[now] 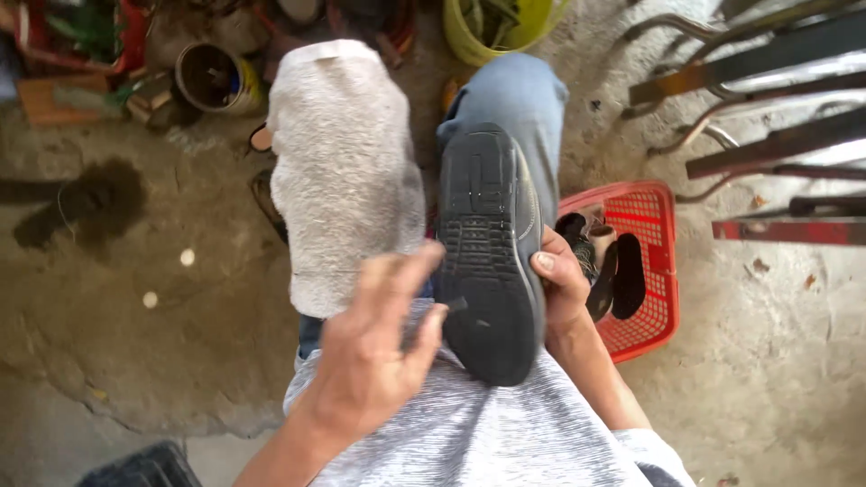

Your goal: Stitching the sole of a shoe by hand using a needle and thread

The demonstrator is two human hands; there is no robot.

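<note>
We see a dark shoe [492, 252] held sole-up in the centre of the frame, its heel end resting against the grey shirt [469, 433] at the bottom and its toe pointing toward the top. The right hand [561, 289] grips the shoe along its right edge, thumb pressed on the rim of the sole and the other fingers wrapped out of sight behind it. The left hand [374, 347] sits just left of the shoe, lower centre; its fingers are loosely spread and blurred, one fingertip touching the sole's edge near the heel, holding nothing that we can make out. A pale grey cloth [343, 171] lies draped over the knee in the upper centre, just beside the shoe, with a blue-jeaned leg [519, 99] above the toe. To the right of the shoe a red plastic basket [654, 271] stands on the concrete floor [135, 343] with dark shoe parts inside. At the top we see a yellow bucket [469, 41] and, upper left, a round tin [212, 77]. Metal bars [776, 144] cross the upper right.
</note>
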